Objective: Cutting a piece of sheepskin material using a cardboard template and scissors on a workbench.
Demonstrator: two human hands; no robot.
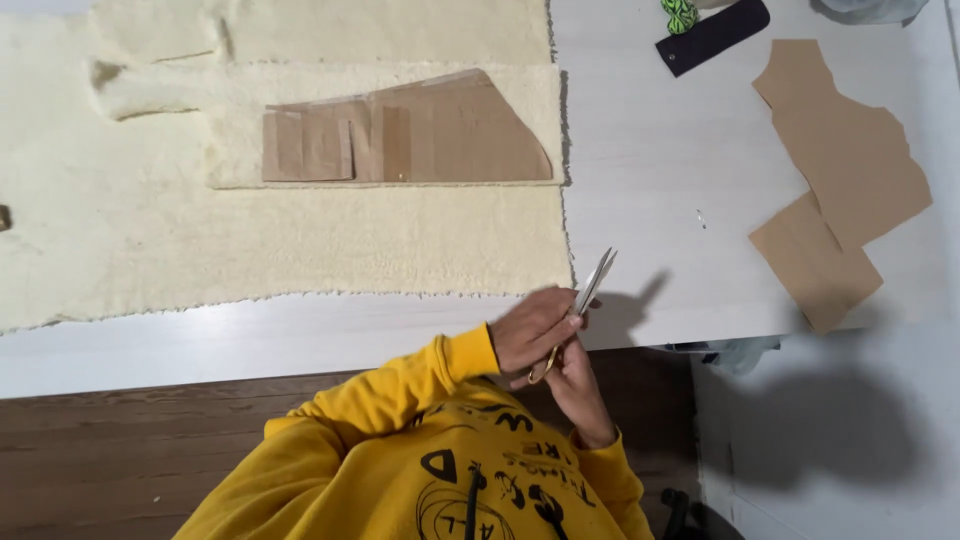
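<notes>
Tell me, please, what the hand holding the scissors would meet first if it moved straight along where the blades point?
Probably nothing: past the scissors lies bare white table; the dark strip sits further along, roughly in line, though depth is unclear.

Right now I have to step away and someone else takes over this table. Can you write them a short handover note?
Hands: left hand and right hand are both on the scissors, at the table's near edge, blades off the cloth.
Things: cream fleece lies flat on the white table, with a cardboard pattern on it. Two brown paper pieces lie to the right, off the fleece.
Done: cut outlines show at the fleece's far left.
Left: the paper pieces are not yet on the fleece.
</notes>
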